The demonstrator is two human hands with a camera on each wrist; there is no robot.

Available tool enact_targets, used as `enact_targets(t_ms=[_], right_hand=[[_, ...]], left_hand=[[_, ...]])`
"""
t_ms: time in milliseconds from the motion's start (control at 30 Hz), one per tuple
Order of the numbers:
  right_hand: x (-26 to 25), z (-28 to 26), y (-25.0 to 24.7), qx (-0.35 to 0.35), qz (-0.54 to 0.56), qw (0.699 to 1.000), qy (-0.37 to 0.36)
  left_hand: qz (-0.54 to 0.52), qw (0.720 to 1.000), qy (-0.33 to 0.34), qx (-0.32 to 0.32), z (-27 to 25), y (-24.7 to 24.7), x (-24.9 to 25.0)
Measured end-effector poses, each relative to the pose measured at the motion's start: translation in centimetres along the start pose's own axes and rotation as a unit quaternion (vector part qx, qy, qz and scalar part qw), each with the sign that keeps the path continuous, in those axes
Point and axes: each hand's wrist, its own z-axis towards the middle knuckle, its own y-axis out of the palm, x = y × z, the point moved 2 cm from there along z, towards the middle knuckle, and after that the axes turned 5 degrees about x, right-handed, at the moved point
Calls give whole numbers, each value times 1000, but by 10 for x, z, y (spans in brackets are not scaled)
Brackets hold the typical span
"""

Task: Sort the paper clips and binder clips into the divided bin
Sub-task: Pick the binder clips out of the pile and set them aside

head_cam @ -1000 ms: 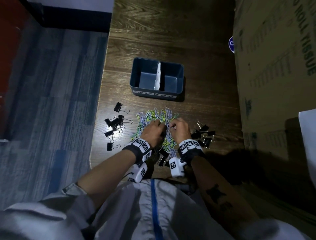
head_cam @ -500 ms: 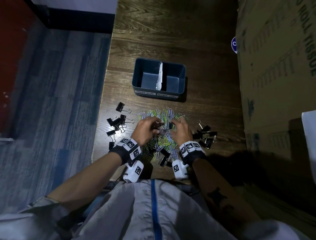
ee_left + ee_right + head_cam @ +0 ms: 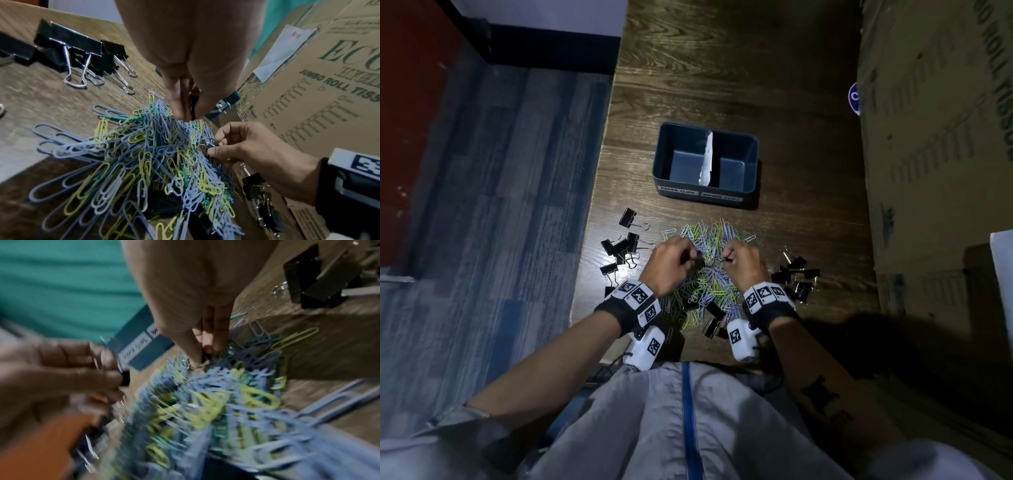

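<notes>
A heap of blue, yellow and green paper clips [image 3: 709, 246] lies on the wooden table, in front of the dark blue divided bin [image 3: 688, 181]. A white divider [image 3: 707, 161] splits the bin; its front labels read paper clips on the left and binder clips on the right. Black binder clips lie in a left group [image 3: 623, 250] and a right group [image 3: 796, 274], and a few are in the heap [image 3: 714, 325]. My left hand [image 3: 693, 260] pinches a small black binder clip [image 3: 125, 378] over the heap. My right hand [image 3: 726, 258] pinches another small binder clip [image 3: 207, 144].
Tall cardboard boxes [image 3: 935, 171] wall off the table's right side. The table's left edge [image 3: 599, 205] drops to blue-grey carpet [image 3: 500, 205]. Bare wood lies behind the bin [image 3: 722, 68]. A white sheet [image 3: 1003, 267] shows at far right.
Both hands have moved a little farther up the heap toward the bin and drawn slightly apart. Each now pinches a small black clip.
</notes>
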Motion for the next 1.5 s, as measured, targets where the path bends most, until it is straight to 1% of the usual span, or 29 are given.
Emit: enact_targets(t_ms=[67,133,167,300,400,467,500,600,733,800,867,1000,1033,1100,1133,1167,1200,1267,1333,1400,1433,1500], right_hand=[[-1,-2,-3,22,47,998,31],[-1,-4,-8,49,102,992,57],[1,-5,-12,60,120,988,72],[25,-5,-32,106,155,975,122],[55,-8,-53,168,129,965,154],[77,-14,-63,205,92,958,179],[88,-17,-67,213,82,955,191],[110,-25,-69,208,82,949,221],[123,-30,-65,197,90,944,250],[124,-30,-60,197,102,943,250],[121,-30,-58,196,103,947,231],[112,-34,-61,208,81,952,210],[107,-37,-62,218,68,953,198],[93,-43,-64,226,43,958,169],[87,-46,-63,220,37,963,148],[80,-50,-60,199,41,971,124],[74,-54,-55,163,50,981,98],[64,-62,-41,58,36,997,42],[55,-72,-24,-70,-18,997,10],[49,-82,-6,-159,-79,984,-13],[45,-86,1,-185,-106,977,-15],[40,-95,15,-207,-142,968,-15]], left_hand=[[-28,999,-19,9,0,-2,2],[-91,993,-71,5,1,-5,2],[-116,990,-86,8,2,-7,-1],[-174,976,-124,33,3,-25,-17],[-148,975,-150,75,4,-49,-42],[-111,974,-171,95,4,-66,-59],[-79,976,-180,98,3,-73,-67],[10,976,-200,89,-5,-89,-84],[9,967,-232,105,-15,-93,-96],[6,962,-250,111,-17,-89,-98],[16,960,-255,112,-20,-87,-100],[70,972,-199,105,-25,-85,-110],[82,972,-191,107,-27,-85,-110],[69,971,-194,125,-30,-87,-109],[54,970,-196,133,-31,-88,-109],[50,970,-195,135,-32,-88,-108],[58,971,-188,134,-34,-87,-108],[99,974,-156,131,-39,-87,-104],[155,973,-114,128,-46,-82,-96],[202,973,-40,105,-54,-69,-81],[214,974,9,77,-58,-60,-71],[216,971,103,-11,-66,-38,-52]])
